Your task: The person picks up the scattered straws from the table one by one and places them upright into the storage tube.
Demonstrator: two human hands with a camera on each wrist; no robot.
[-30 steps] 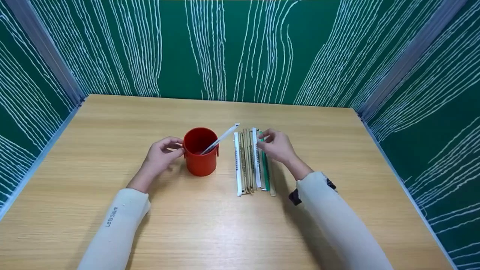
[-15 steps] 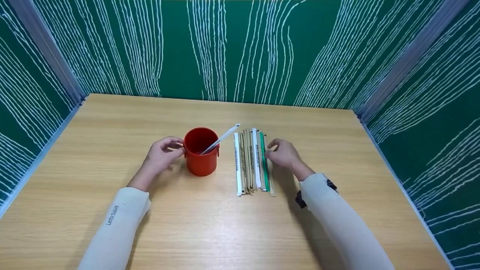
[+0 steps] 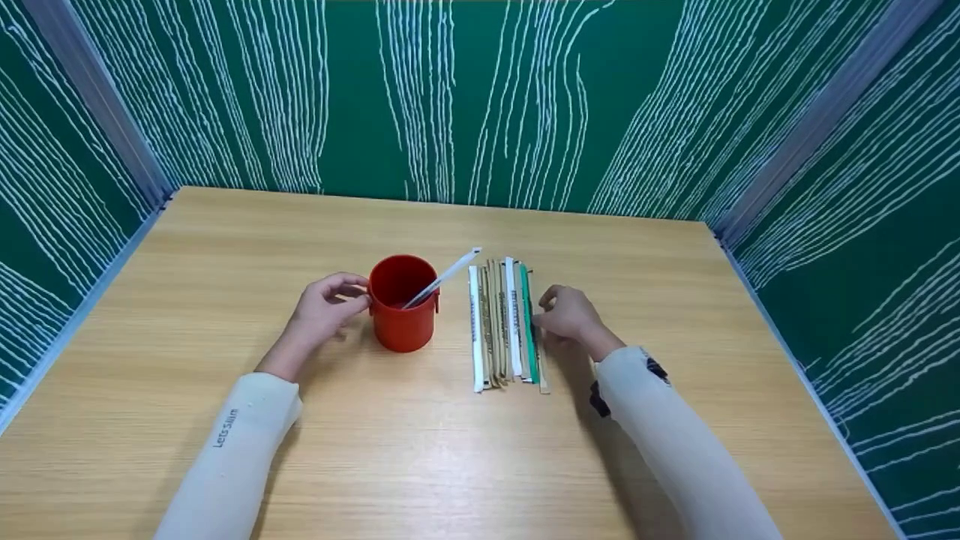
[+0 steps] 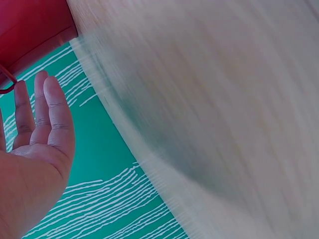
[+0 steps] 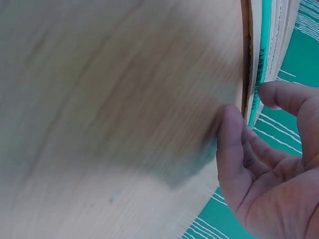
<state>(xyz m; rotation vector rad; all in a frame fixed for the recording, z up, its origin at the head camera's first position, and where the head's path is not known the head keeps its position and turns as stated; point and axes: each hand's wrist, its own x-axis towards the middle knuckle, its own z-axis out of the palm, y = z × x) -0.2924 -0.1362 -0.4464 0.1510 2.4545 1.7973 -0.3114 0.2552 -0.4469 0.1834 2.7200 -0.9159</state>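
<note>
Slim wrapped sticks [image 3: 493, 322] in white, brown and green paper lie side by side on the wooden table. At the right edge of this row is my right hand [image 3: 571, 313]. In the right wrist view its index fingertip and thumb stand apart, on either side of the outermost brown stick [image 5: 245, 64]. Thumb tip overlaps the green stick [image 5: 264, 45] there. My left hand [image 3: 324, 309] touches the left side of a red cup [image 3: 403, 330] with thumb and index finger, near the small side handle [image 4: 7, 82]. One thin white stick [image 3: 450, 271] leans inside the cup.
The wooden table [image 3: 405, 450] has green walls [image 3: 360, 90] with wavy white lines at its back and sides. Grey corner posts [image 3: 802, 127] stand at the back corners. A dark band [image 3: 600, 397] shows at the right sleeve.
My right hand has moved right and slightly toward me, from over the green stick to the row's right edge. My left hand, the cup and the sticks have stayed in place.
</note>
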